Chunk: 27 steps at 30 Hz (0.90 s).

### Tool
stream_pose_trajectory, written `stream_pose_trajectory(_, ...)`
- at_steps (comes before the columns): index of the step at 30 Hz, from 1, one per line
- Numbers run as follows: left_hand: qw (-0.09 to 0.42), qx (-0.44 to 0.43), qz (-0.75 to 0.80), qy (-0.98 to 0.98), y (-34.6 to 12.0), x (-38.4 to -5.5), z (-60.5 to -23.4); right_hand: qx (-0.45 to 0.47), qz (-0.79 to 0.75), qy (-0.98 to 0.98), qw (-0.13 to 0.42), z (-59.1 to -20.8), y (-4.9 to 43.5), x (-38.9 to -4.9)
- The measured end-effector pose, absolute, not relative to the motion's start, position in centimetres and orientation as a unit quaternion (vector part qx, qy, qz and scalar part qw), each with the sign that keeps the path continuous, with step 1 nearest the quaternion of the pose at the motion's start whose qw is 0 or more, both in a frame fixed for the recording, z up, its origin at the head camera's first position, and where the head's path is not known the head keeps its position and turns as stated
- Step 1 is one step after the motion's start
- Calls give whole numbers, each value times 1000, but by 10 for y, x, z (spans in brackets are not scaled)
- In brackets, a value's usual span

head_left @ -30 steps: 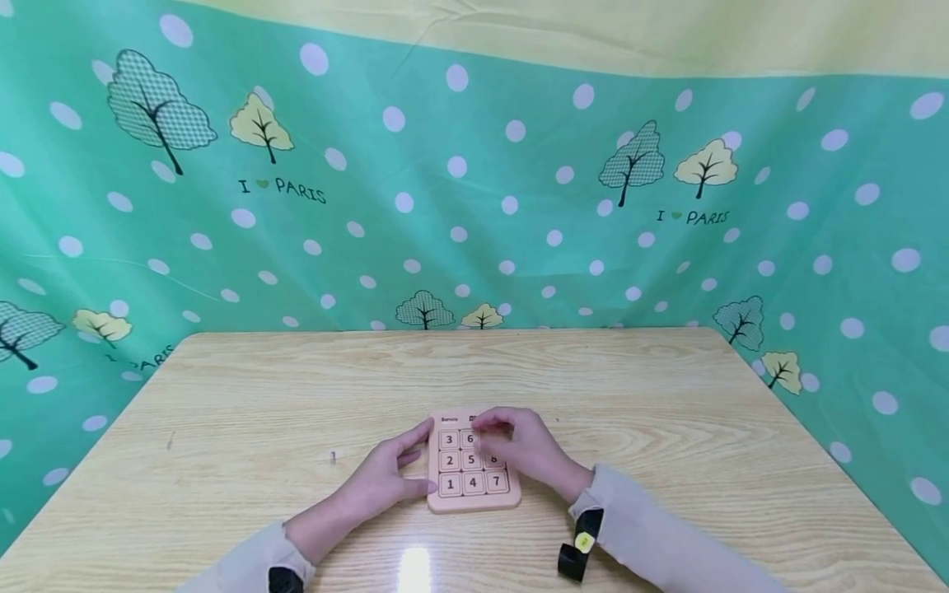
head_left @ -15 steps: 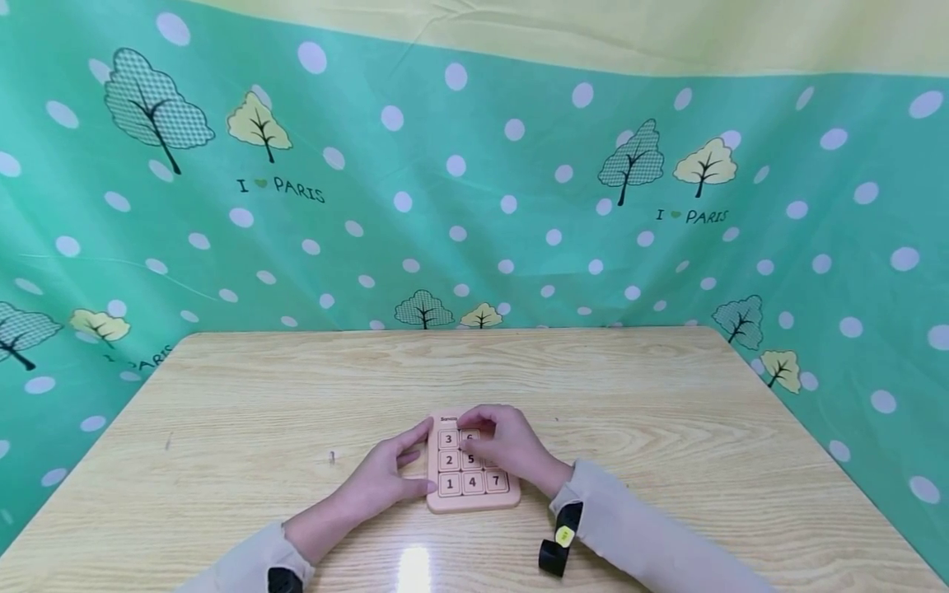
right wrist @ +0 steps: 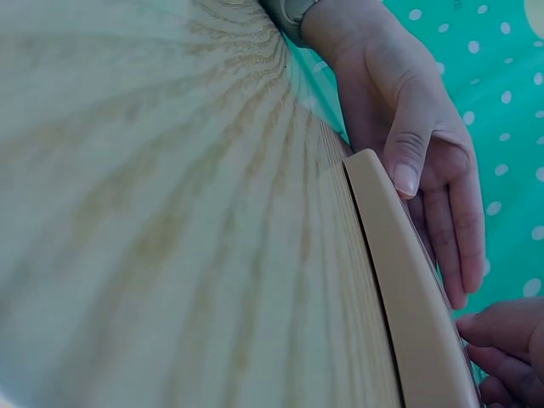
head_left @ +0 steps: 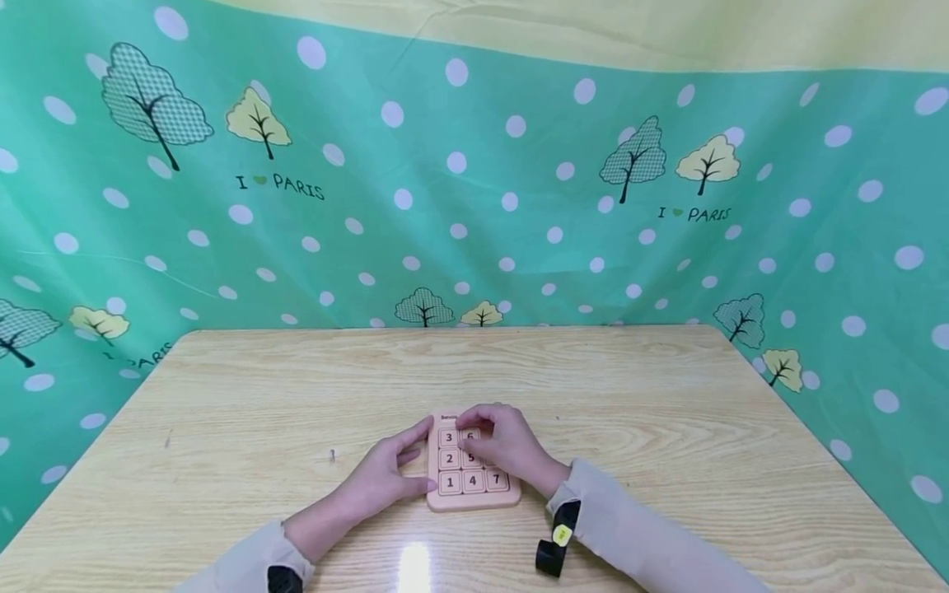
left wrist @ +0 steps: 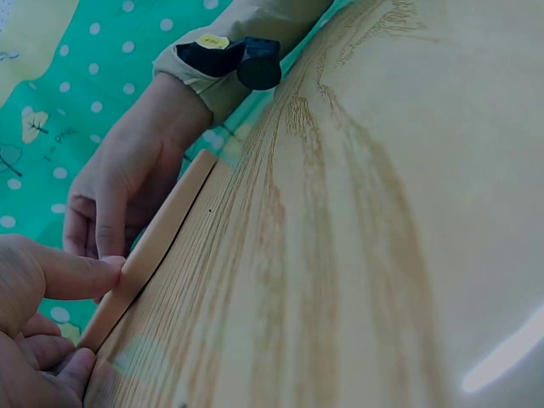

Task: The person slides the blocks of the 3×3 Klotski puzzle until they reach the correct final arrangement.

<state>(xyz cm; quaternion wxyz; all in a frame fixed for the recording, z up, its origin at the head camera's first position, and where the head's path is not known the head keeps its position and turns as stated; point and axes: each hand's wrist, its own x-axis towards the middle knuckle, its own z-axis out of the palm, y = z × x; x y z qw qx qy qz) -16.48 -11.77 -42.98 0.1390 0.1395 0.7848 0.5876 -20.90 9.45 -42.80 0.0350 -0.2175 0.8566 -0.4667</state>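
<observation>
A peach-coloured sliding number puzzle (head_left: 474, 501) lies flat on the table, its square tiles marked with digits. My left hand (head_left: 381, 478) steadies its left side. The thumb touches near the lower corner and the index finger near the upper one; in the right wrist view that left hand's (right wrist: 429, 161) fingers look fairly straight. Over the upper tiles my right hand (head_left: 511, 445) bends its thumb and index finger, with the tips about the 6 tile (head_left: 470, 436). Whether they pinch that tile cannot be made out. The upper right tiles are hidden under this hand.
The wooden table (head_left: 296, 387) extends around the puzzle on all sides. Behind it hangs a green polka-dot cloth (head_left: 511, 239) printed with trees. A black strap (head_left: 563, 527) with a hanging end circles the right sleeve.
My right hand has shifted left over the puzzle, from beside the 6 tile to its left side, then stayed almost still. The left hand and puzzle have held their place.
</observation>
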Motion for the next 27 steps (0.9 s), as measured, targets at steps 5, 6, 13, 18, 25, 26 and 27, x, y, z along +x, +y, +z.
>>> stream_pose_trajectory(5,139,141,588,784,-118,-165,-429,-216,-459,861,33,-427,94,-209)
stream_pose_trajectory(6,139,140,588,784,-118,-165,-429,-216,-458,862,33,-427,93,-209)
stream_pose_trajectory(13,139,139,588,785,-117,-165,-429,-217,-457,862,34,-426,94,-209)
stream_pose_trajectory(18,141,139,589,784,-118,-164,-428,-212,-458,863,32,-424,95,-208)
stream_pose_trajectory(25,140,140,587,785,-118,-163,-427,-206,-460,863,39,-423,101,-208)
stream_pose_trajectory(26,140,140,587,785,-118,-163,-427,-206,-461,862,39,-423,102,-207)
stream_pose_trajectory(27,140,139,587,785,-118,-163,-427,-206,-462,861,41,-423,103,-207)
